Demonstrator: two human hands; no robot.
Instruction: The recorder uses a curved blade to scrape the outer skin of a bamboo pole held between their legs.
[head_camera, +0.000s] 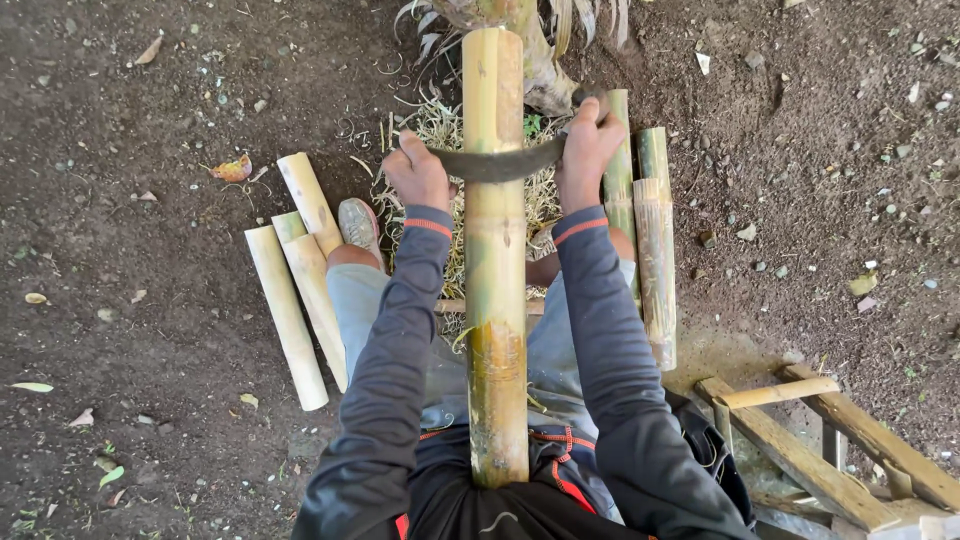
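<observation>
Both hands gripped a curved blade (497, 163) by its ends, left hand (417, 173) and right hand (586, 150) closed tight, pressing it across an upright bamboo pole (495, 260) at frame centre. Peeled bamboo pieces (295, 290) lay at left.

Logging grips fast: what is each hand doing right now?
Left hand: closed on one end of the curved blade lying across the bamboo pole.
Right hand: closed on the blade's other end.
</observation>
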